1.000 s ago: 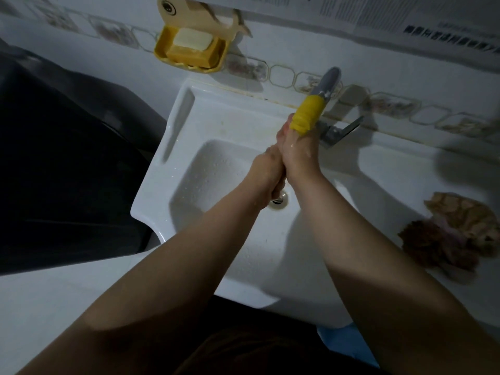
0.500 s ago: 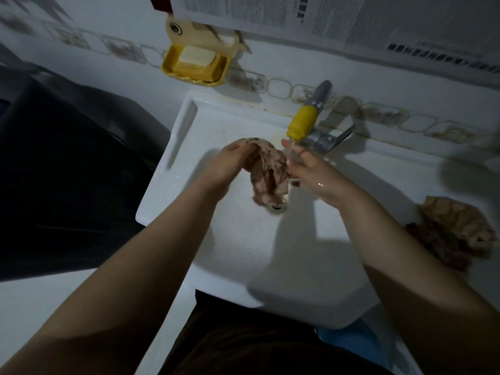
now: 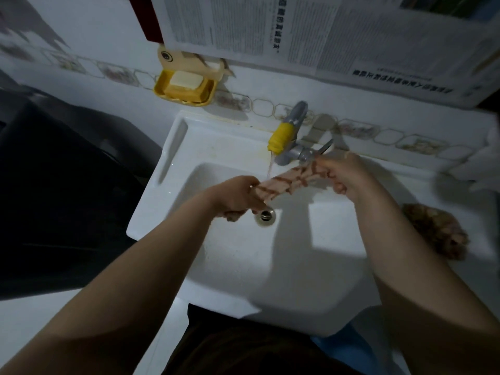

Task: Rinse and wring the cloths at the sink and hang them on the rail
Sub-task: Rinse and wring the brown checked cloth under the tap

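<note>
Head view: left hand (image 3: 235, 197) and right hand (image 3: 349, 175) grip one twisted, patterned cloth (image 3: 286, 182) over a white sink (image 3: 173, 169); second crumpled cloth (image 3: 435, 228) lies right.

The newspaper (image 3: 338, 31) on the wall carries print too blurred to read.

1. The left hand (image 3: 234, 197) and the right hand (image 3: 349, 175) each grip one end of a twisted cloth (image 3: 286, 181), stretched between them over the sink (image 3: 216, 255).
2. A thin stream of water falls from the tap (image 3: 288, 133) with a yellow nozzle, just beside the cloth.
3. The drain (image 3: 266, 215) lies below the left hand.
4. Another crumpled cloth (image 3: 438, 228) lies on the surface at the right edge.
5. A yellow soap dish (image 3: 186, 89) hangs on the wall.
</note>
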